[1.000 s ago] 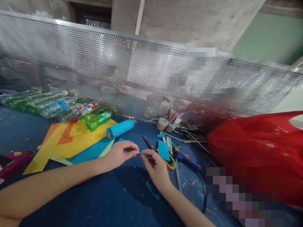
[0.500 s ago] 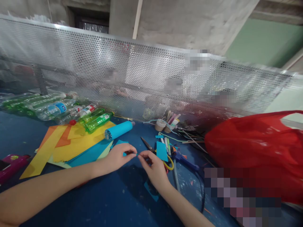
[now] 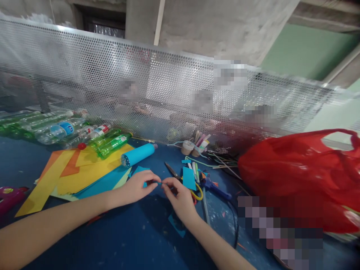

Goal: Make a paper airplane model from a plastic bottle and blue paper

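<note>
Near the scissors (image 3: pixel 172 171) (partly covered by a blue card (image 3: pixel 189 179)), pinching a blue sliver (image 3: pixel 159 183) with fingertips of left hand (image 3: pixel 140 184) and right hand (image 3: pixel 180 198).

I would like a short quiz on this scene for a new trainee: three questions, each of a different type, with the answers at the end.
1. True or false: the blue-covered bottle stands upright.
2. Choose one. What do the left hand and the right hand hold between them?
A) a marker
B) a small blue piece
C) a red cap
3. Fill in the colour: the large bag at the right of the picture is ____.

Key: 1. False, it lies on its side. 2. B. 3. Red.
</note>
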The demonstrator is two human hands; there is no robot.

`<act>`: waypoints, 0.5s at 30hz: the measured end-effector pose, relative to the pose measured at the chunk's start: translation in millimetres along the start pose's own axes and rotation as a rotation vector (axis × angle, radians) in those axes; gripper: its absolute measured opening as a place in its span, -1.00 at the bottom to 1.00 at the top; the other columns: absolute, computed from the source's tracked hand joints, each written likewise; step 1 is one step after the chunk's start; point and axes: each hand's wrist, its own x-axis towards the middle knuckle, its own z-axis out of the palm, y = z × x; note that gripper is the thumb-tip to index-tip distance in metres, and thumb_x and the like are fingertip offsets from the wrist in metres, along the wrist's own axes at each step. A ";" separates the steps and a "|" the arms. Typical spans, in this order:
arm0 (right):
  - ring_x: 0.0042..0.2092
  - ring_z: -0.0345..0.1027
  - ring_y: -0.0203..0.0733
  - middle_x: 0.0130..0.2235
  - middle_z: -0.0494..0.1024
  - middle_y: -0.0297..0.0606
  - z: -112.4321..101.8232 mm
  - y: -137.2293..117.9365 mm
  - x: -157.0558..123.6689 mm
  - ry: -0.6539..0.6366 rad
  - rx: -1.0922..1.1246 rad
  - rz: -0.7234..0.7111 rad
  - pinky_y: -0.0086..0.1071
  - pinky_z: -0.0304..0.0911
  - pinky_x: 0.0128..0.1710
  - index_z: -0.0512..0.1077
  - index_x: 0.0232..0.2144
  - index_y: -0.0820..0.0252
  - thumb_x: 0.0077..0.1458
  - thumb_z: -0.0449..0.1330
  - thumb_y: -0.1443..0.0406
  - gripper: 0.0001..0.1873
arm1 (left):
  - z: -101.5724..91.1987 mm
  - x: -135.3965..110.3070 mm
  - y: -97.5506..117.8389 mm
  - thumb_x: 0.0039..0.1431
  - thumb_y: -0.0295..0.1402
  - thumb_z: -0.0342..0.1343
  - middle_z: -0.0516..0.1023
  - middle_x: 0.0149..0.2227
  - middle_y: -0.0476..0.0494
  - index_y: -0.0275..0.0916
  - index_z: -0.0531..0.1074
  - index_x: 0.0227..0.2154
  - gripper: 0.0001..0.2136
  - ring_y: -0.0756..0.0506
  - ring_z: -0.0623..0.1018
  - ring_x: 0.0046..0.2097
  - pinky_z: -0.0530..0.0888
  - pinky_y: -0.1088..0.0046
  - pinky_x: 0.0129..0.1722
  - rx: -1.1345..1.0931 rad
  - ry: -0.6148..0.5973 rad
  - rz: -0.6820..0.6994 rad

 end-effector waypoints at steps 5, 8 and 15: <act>-0.46 0.40 -0.24 -0.47 0.49 -0.33 2.0 2.6 -0.6 -0.009 0.074 0.034 -0.39 0.33 -0.45 0.32 -0.41 0.13 0.10 0.12 0.23 -0.89 | -0.7 0.6 -0.7 0.19 -0.34 0.01 0.50 -0.32 -0.07 -0.17 0.47 -0.28 -0.85 -0.07 0.47 -0.24 0.38 0.41 -0.22 0.011 0.029 -0.015; -0.46 0.41 -0.23 -0.46 0.50 -0.33 3.2 5.1 -1.2 -0.003 0.143 0.061 -0.39 0.35 -0.48 0.27 -0.40 0.11 0.11 0.11 0.20 -0.87 | -0.1 0.2 -2.3 0.19 -0.33 0.01 0.49 -0.31 -0.06 -0.18 0.44 -0.30 -0.87 -0.06 0.46 -0.24 0.38 0.42 -0.22 -0.007 0.067 -0.022; -0.39 0.41 -0.24 -0.32 0.49 -0.27 3.2 4.8 -1.0 0.056 0.057 0.016 -0.42 0.34 -0.47 0.34 -0.20 0.13 0.06 0.16 0.23 -0.77 | -1.9 -0.5 0.9 0.19 -0.34 0.01 0.46 -0.35 -0.03 -0.19 0.42 -0.34 -0.89 -0.03 0.44 -0.29 0.37 0.45 -0.26 -0.007 0.077 -0.020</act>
